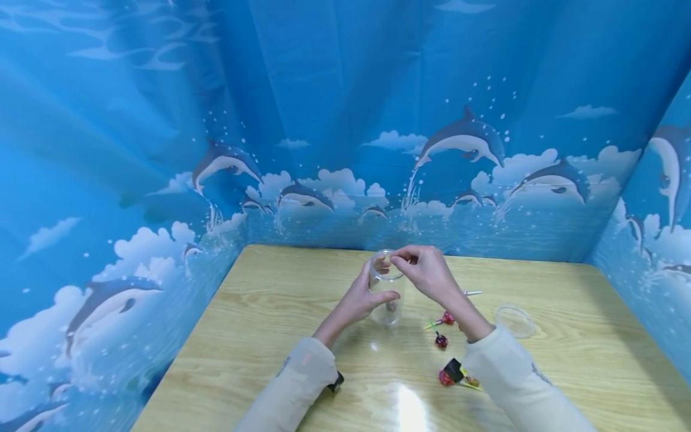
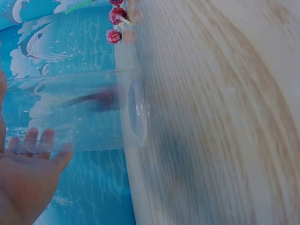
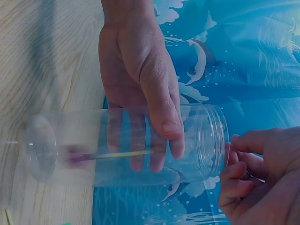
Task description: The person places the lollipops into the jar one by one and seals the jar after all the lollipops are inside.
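My left hand [image 1: 356, 300] grips a clear plastic jar [image 1: 385, 315] around its side, thumb across the front. The jar stands tilted above the wooden table, its mouth uncovered. Inside it is a lollipop [image 3: 77, 156], blurred, with its dark red head toward the bottom and its pale stick toward the mouth. My right hand [image 1: 426, 273] is at the jar's rim with the fingers curled. In the right wrist view its fingertips [image 3: 229, 173] are beside the mouth and nothing shows between them.
Several wrapped lollipops, among them a red one [image 1: 447, 318] and a dark one [image 1: 441, 342], lie on the table [image 1: 270, 336] beneath the right forearm. A clear round lid [image 1: 515, 321] lies further right. A dolphin-print curtain [image 1: 335, 120] borders the table's back and sides.
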Action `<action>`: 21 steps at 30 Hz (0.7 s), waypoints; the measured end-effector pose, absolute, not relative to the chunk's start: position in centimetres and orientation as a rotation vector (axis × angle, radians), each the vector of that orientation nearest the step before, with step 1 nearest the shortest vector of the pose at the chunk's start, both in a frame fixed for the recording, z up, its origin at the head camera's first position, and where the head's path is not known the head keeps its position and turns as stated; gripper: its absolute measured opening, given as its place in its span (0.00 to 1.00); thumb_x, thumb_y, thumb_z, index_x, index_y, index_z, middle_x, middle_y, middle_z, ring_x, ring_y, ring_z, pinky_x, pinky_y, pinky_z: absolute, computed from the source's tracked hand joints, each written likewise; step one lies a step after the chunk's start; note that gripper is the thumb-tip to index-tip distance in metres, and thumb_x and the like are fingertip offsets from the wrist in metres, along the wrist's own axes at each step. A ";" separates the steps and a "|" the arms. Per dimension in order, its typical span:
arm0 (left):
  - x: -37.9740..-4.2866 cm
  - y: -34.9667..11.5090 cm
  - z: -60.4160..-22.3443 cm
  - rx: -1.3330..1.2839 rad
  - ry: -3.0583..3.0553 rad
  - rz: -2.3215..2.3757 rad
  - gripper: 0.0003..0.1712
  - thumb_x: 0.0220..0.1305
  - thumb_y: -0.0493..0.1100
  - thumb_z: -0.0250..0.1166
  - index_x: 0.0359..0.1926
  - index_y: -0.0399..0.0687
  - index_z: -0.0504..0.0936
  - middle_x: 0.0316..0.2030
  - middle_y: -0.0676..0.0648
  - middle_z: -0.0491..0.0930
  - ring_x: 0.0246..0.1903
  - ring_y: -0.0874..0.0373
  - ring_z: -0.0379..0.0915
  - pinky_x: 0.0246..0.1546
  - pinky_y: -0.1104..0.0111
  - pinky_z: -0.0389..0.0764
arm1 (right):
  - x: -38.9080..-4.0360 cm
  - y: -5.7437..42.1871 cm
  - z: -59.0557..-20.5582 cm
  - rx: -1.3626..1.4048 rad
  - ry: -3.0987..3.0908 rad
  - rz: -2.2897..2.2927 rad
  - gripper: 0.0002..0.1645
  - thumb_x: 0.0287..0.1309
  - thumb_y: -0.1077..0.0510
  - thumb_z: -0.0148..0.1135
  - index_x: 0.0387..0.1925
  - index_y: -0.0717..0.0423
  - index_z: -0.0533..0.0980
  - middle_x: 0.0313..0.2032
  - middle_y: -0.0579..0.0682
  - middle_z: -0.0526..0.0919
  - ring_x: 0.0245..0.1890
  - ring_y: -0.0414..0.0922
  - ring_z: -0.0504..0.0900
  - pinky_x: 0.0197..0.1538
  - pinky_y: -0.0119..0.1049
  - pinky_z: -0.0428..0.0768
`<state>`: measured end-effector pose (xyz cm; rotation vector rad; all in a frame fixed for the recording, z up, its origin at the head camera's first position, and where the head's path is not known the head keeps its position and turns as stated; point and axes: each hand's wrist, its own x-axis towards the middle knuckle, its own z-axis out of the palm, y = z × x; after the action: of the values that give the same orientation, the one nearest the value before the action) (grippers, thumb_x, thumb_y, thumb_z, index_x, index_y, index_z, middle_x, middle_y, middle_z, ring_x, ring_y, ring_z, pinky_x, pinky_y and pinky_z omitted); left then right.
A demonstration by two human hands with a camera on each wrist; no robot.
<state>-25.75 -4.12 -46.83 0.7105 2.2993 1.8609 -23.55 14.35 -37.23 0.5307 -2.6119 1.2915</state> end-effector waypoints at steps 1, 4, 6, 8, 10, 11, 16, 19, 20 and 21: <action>-25.8 -4.1 -46.8 0.714 2.296 1.863 0.49 0.65 0.45 0.74 0.79 0.55 0.55 0.70 0.42 0.68 0.70 0.46 0.65 0.70 0.43 0.67 | -23.6 14.5 -37.3 0.526 -2.607 1.289 0.11 0.71 0.60 0.64 0.47 0.64 0.85 0.38 0.55 0.89 0.31 0.48 0.81 0.29 0.35 0.78; -25.8 -4.1 -46.8 0.732 2.306 1.864 0.49 0.65 0.43 0.74 0.79 0.50 0.55 0.69 0.41 0.69 0.70 0.44 0.65 0.70 0.45 0.68 | -23.5 15.1 -37.4 0.502 -2.589 1.281 0.11 0.71 0.61 0.64 0.48 0.63 0.85 0.38 0.55 0.88 0.29 0.47 0.79 0.28 0.34 0.77; -25.9 -4.0 -46.8 0.746 2.311 1.867 0.49 0.65 0.40 0.74 0.79 0.46 0.55 0.68 0.40 0.69 0.70 0.44 0.65 0.71 0.45 0.67 | -23.5 15.7 -37.4 0.484 -2.575 1.278 0.11 0.71 0.61 0.63 0.48 0.63 0.85 0.38 0.55 0.88 0.29 0.47 0.78 0.28 0.34 0.76; -25.9 -4.0 -46.8 0.744 2.334 1.855 0.49 0.64 0.39 0.74 0.78 0.45 0.55 0.68 0.41 0.70 0.70 0.47 0.66 0.73 0.47 0.64 | -23.4 16.6 -37.5 0.461 -2.568 1.277 0.12 0.72 0.60 0.63 0.49 0.63 0.85 0.37 0.55 0.87 0.29 0.47 0.78 0.27 0.34 0.76; -25.9 -3.9 -46.8 0.739 2.338 1.854 0.49 0.63 0.39 0.75 0.78 0.45 0.55 0.69 0.40 0.70 0.70 0.47 0.66 0.73 0.49 0.64 | -23.4 17.7 -37.6 0.438 -2.567 1.274 0.12 0.73 0.59 0.62 0.50 0.62 0.85 0.37 0.54 0.87 0.29 0.47 0.79 0.26 0.34 0.75; -25.9 -3.9 -46.9 0.736 2.343 1.851 0.49 0.63 0.39 0.75 0.78 0.45 0.56 0.69 0.40 0.70 0.69 0.47 0.66 0.73 0.48 0.64 | -23.3 18.3 -37.6 0.427 -2.568 1.272 0.13 0.74 0.59 0.61 0.50 0.62 0.84 0.36 0.54 0.87 0.29 0.47 0.79 0.26 0.34 0.75; -25.9 -3.9 -46.8 0.716 2.347 1.845 0.51 0.62 0.40 0.76 0.78 0.43 0.55 0.70 0.38 0.69 0.70 0.46 0.66 0.73 0.50 0.64 | -23.2 21.6 -38.1 0.372 -2.596 1.236 0.16 0.76 0.55 0.59 0.53 0.62 0.83 0.32 0.52 0.85 0.30 0.46 0.81 0.24 0.35 0.75; -25.9 -4.0 -46.8 0.704 2.348 1.842 0.51 0.62 0.40 0.76 0.78 0.44 0.55 0.70 0.38 0.69 0.70 0.46 0.65 0.74 0.50 0.63 | -23.0 23.5 -38.6 0.327 -2.621 1.214 0.18 0.77 0.53 0.58 0.54 0.62 0.83 0.31 0.52 0.84 0.30 0.46 0.81 0.23 0.36 0.74; -25.9 -4.0 -46.8 0.700 2.348 1.841 0.51 0.62 0.40 0.76 0.78 0.45 0.55 0.70 0.38 0.69 0.70 0.46 0.65 0.74 0.49 0.63 | -22.9 24.1 -38.8 0.313 -2.629 1.206 0.18 0.77 0.53 0.57 0.54 0.63 0.83 0.32 0.53 0.84 0.31 0.46 0.81 0.23 0.36 0.75; -25.9 -4.0 -46.8 0.698 2.349 1.841 0.50 0.63 0.40 0.76 0.78 0.45 0.55 0.70 0.38 0.69 0.70 0.46 0.65 0.74 0.49 0.62 | -22.9 24.6 -39.0 0.299 -2.636 1.199 0.19 0.77 0.53 0.57 0.54 0.64 0.82 0.33 0.54 0.85 0.32 0.46 0.81 0.23 0.36 0.75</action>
<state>-25.92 -4.00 -46.81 0.6979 2.3491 1.8410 -22.89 24.63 -39.03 0.2988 -2.6355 1.1995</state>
